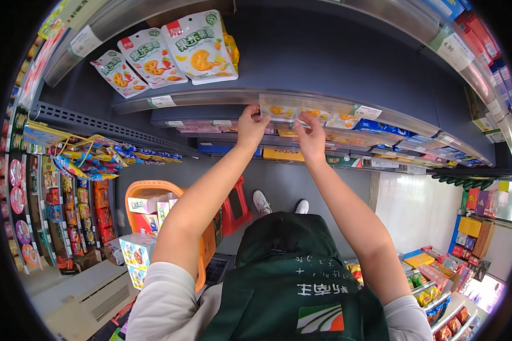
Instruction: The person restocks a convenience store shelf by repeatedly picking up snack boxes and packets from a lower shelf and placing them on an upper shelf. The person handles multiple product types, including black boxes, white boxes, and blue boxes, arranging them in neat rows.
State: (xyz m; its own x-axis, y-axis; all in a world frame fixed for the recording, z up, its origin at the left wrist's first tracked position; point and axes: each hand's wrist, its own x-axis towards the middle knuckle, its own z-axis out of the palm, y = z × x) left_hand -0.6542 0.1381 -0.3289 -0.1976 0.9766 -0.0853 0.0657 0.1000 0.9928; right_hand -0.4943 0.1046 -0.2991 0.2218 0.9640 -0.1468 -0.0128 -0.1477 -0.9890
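Note:
White snack pouches with cookie and fruit pictures stand in a row on the second shelf, seen below and through a transparent price strip [234,99]. My left hand [253,128] has its thumb and fingers at the left edge of the leftmost pouch [279,111]. Where this pouch meets the middle pouch [324,115], my right hand [311,134] touches with thumb and bent fingers; whether it grips one is hard to see. A third pouch [342,120] is to the right. Above, three larger-looking pouches [201,49] stand at the left of the top shelf [307,55].
An orange shopping basket [132,187] with snack boxes stands to my left, near a red plastic step stool [235,209]. Hanging snack bags [85,157] jut out at the left. Stocked racks [431,294] are behind me on the right. Blue packs [379,127] adjoin the pouches.

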